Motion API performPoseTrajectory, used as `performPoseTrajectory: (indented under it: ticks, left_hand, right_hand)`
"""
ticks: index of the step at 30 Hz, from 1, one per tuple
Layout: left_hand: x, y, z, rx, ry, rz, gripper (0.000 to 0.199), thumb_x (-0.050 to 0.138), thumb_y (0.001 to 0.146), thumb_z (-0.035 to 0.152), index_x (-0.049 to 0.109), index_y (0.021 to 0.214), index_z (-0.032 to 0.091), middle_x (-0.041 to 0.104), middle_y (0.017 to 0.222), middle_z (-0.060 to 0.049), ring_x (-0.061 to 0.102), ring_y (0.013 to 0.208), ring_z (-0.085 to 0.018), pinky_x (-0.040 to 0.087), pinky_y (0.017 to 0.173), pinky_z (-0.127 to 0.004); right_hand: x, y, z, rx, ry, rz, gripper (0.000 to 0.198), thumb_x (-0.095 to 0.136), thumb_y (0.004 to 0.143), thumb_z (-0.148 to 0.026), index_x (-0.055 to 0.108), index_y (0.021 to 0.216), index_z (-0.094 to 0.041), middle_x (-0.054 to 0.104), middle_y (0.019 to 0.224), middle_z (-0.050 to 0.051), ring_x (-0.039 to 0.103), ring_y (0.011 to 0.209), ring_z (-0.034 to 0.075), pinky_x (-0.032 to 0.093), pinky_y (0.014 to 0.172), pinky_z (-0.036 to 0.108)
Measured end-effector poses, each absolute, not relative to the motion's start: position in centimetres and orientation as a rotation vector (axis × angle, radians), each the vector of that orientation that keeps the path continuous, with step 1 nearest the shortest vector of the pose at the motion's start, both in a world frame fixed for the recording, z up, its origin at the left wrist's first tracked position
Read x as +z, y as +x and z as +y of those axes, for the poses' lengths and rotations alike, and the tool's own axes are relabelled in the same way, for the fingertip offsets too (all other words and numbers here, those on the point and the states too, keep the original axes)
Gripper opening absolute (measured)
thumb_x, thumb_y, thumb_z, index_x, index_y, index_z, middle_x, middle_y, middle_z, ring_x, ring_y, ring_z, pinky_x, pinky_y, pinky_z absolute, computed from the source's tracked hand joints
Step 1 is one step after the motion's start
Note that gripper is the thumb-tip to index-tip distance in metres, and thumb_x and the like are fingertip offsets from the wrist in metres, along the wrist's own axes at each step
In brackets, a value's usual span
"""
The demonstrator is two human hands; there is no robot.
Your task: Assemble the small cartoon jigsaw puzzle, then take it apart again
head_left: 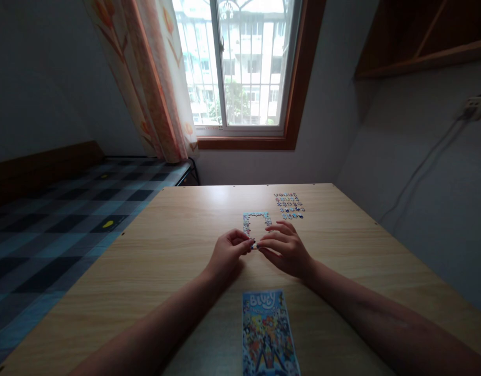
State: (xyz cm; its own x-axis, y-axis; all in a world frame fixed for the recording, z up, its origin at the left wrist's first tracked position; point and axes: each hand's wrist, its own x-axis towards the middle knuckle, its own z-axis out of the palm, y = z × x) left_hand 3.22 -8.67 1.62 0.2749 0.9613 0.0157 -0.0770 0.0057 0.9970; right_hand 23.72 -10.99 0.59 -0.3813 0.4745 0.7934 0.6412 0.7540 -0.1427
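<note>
On the table a jigsaw puzzle border (246,222) forms a small rectangular frame with bare wood inside. My left hand (231,249) is at the frame's near left corner, thumb and forefinger pinched on a small puzzle piece (253,242). Across from it, my right hand (286,246) hovers over the near right part of the frame. Its fingers are spread and its fingertips lie close to the near edge, which they partly hide. Whether those fingertips touch a piece is too small to tell.
Loose puzzle pieces (289,203) lie in several rows beyond my right hand. A colourful "Bluey" picture sheet (268,334) lies between my forearms on the wooden table (177,230). To the left stands a bed (68,209) with a checked cover; a window (248,68) is ahead.
</note>
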Motion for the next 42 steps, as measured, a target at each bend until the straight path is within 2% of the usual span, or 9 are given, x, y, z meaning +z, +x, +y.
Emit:
performPoseTrajectory:
  ticks: [9,17,19,21,24,27,32,36,42]
  left_hand:
    - [1.4,3.7,-8.8,0.992,1.196,0.885,0.043,0.088,0.063,0.045,0.059,0.077,0.017,0.071,0.075,-0.003,0.068,0.074,-0.017,0.049,0.06,-0.024]
    - [1.3,4.0,-8.9,0.978,1.25,0.845,0.04,0.087,0.065,0.046,0.062,0.076,0.017,0.069,0.071,-0.002,0.052,0.054,-0.009,0.035,0.047,-0.021]
    - [1.1,3.9,-8.6,0.978,1.28,0.821,0.037,0.085,0.067,0.044,0.063,0.077,0.017,0.07,0.073,-0.003,0.058,0.059,-0.012,0.041,0.052,-0.022]
    - [1.0,3.6,-8.3,1.0,1.35,0.8,0.031,0.082,0.072,0.042,0.065,0.079,0.017,0.073,0.078,-0.005,0.064,0.07,-0.016,0.049,0.063,-0.026]
    - [0.9,2.8,-7.6,1.057,1.634,0.884,0.02,0.074,0.081,0.036,0.071,0.087,0.018,0.075,0.088,-0.007,0.067,0.081,-0.02,0.054,0.078,-0.034]
    - [0.9,2.0,-7.3,1.097,2.119,1.005,0.012,0.067,0.087,0.028,0.076,0.091,0.021,0.076,0.095,-0.007,0.066,0.088,-0.022,0.053,0.087,-0.041]
    - [0.7,1.8,-7.9,0.938,2.686,0.991,0.021,0.065,0.09,0.023,0.077,0.107,0.026,0.071,0.121,-0.008,0.06,0.113,-0.027,0.05,0.1,-0.05]
    - [0.3,2.2,-8.3,0.764,2.826,1.06,0.026,0.066,0.09,0.03,0.076,0.115,0.033,0.062,0.138,-0.009,0.052,0.129,-0.033,0.044,0.106,-0.058]
    - [0.2,2.2,-8.2,0.639,2.853,1.067,0.027,0.063,0.092,0.035,0.076,0.115,0.033,0.058,0.143,-0.01,0.048,0.135,-0.035,0.042,0.109,-0.058]
  right_hand:
    - [0.5,23.3,-11.2,-0.256,-0.942,-2.014,0.007,0.071,0.092,-0.034,0.074,0.087,-0.029,0.077,0.095,-0.003,0.065,0.1,0.021,0.043,0.094,0.04]
    - [0.8,23.2,-11.5,-0.289,-0.944,-1.998,0.007,0.07,0.093,-0.03,0.076,0.09,-0.03,0.077,0.095,-0.002,0.065,0.095,0.02,0.045,0.09,0.039]
    - [0.7,23.3,-11.5,-0.296,-0.938,-2.002,0.009,0.069,0.093,-0.029,0.077,0.095,-0.032,0.077,0.097,-0.003,0.065,0.095,0.02,0.045,0.09,0.04]
    - [0.6,23.7,-11.3,-0.299,-0.929,-2.004,0.011,0.069,0.093,-0.029,0.077,0.1,-0.034,0.077,0.099,-0.004,0.065,0.096,0.02,0.045,0.09,0.04]
    - [0.4,24.7,-10.8,-0.276,-0.922,-2.011,0.012,0.069,0.094,-0.028,0.077,0.1,-0.033,0.077,0.101,-0.003,0.065,0.098,0.02,0.045,0.092,0.04]
    - [0.2,26.1,-10.0,-0.224,-0.909,-2.097,0.012,0.066,0.096,-0.028,0.077,0.097,-0.03,0.077,0.1,-0.002,0.066,0.096,0.019,0.044,0.092,0.039]
    - [-0.5,27.2,-9.1,-0.19,-0.887,-2.199,0.01,0.068,0.095,-0.026,0.077,0.091,-0.027,0.078,0.095,0.0,0.067,0.094,0.019,0.04,0.092,0.038]
    - [-0.8,26.9,-9.2,-0.147,-0.921,-2.247,0.01,0.069,0.093,-0.023,0.077,0.088,-0.027,0.078,0.092,0.0,0.066,0.095,0.019,0.039,0.094,0.038]
    - [-0.8,26.7,-9.2,-0.108,-0.939,-2.253,0.01,0.068,0.094,-0.025,0.078,0.09,-0.028,0.077,0.091,0.0,0.065,0.096,0.019,0.038,0.095,0.039]
